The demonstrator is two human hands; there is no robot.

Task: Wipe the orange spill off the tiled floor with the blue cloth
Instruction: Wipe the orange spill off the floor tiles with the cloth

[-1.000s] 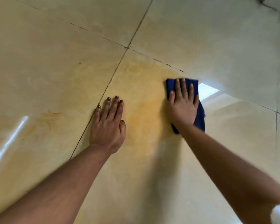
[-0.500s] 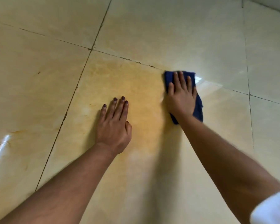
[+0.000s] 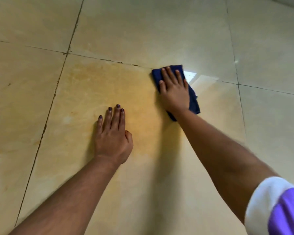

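On the blue cloth [image 3: 193,100], right hand [image 3: 174,92] lies flat, fingers spread.

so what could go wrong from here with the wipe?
1. The left hand is planted flat on the orange spill, so it may pick up residue and track it onto clean tile.
2. The blue cloth sits at the spill's far right edge; strokes outward could smear orange across the grout line onto the neighbouring tile.
3. The right hand presses a small folded cloth against a wide stain, so it may saturate and only spread it.
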